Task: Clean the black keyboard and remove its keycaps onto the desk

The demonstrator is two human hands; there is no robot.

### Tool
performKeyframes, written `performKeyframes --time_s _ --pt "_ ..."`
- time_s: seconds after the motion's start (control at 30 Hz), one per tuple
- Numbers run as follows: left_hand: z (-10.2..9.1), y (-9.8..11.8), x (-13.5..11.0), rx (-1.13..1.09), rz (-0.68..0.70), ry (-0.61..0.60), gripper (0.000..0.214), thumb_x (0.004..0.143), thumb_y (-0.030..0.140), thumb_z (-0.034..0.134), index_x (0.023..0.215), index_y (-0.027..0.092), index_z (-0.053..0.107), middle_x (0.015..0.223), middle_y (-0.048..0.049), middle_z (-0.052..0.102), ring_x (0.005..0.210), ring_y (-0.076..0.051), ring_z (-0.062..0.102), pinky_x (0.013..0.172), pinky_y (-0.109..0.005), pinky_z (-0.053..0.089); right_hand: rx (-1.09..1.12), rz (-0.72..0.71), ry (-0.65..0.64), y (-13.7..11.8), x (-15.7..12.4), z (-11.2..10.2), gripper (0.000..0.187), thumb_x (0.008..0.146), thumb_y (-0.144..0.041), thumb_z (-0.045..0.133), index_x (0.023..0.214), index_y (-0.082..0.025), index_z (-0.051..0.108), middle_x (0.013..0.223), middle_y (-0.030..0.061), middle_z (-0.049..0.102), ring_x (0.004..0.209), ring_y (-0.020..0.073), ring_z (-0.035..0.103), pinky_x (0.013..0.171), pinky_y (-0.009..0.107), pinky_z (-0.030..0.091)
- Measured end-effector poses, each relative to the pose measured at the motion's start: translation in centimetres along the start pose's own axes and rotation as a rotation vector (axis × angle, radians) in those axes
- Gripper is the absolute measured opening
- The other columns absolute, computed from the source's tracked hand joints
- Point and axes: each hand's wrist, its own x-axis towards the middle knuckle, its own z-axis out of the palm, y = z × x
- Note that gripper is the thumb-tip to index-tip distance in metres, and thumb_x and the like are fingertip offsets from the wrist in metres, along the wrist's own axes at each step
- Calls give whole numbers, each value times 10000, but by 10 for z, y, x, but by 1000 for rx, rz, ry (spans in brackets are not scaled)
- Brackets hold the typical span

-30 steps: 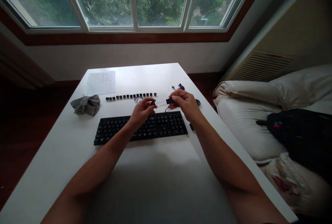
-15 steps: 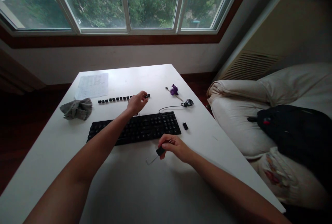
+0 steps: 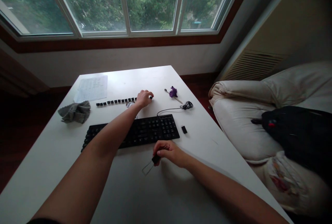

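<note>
My left hand (image 3: 144,99) is at the right end of a row of black keycaps (image 3: 115,101), its fingertips closed on a keycap (image 3: 151,97) at the table surface. A black keyboard (image 3: 147,129) lies below it, partly covered by my left forearm. In front of the keyboard, my right hand (image 3: 169,154) grips the black handle of a wire keycap puller (image 3: 147,168), whose wire loops point down and left. A small clear item (image 3: 130,104) beside the row is half hidden by my left wrist.
On the white table (image 3: 129,199) are a grey cloth (image 3: 75,112), a printed sheet (image 3: 91,88), a coiled cable (image 3: 187,105), a small black block (image 3: 184,129) and a brush with something purple (image 3: 173,92). A sofa (image 3: 230,127) with a dark bag (image 3: 295,130) stands right.
My left hand has shifted right along the keycap row, and its fingers are lower, at the table. My right hand with the puller has moved slightly left and nearer. The view has tilted slightly.
</note>
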Motion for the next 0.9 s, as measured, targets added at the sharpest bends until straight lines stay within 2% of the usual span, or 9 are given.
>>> performKeyframes --time_s 0.27,0.63,0.9 --pt "8 -2 9 13 -82 0 303 803 269 652 1089 295 749 1190 -73 665 1166 -311 495 959 -426 424 1 3 -13 0 0 0 231 823 -316 771 888 -122 664 758 54 745 669 186 746 634 290 588" --pt "6 -7 8 -2 -45 -32 333 788 318 684 1114 282 741 1142 -57 693 1144 -279 542 972 -373 435 2 11 -3 -1 1 -1 216 826 -301 764 888 -121 661 766 57 743 682 189 745 639 297 588" --pt "9 1 9 5 -60 6 278 818 288 644 1073 250 747 1134 -90 686 1091 -287 569 960 -401 441 4 12 4 1 2 -2 227 822 -311 765 890 -120 663 761 63 748 679 194 749 639 298 588"
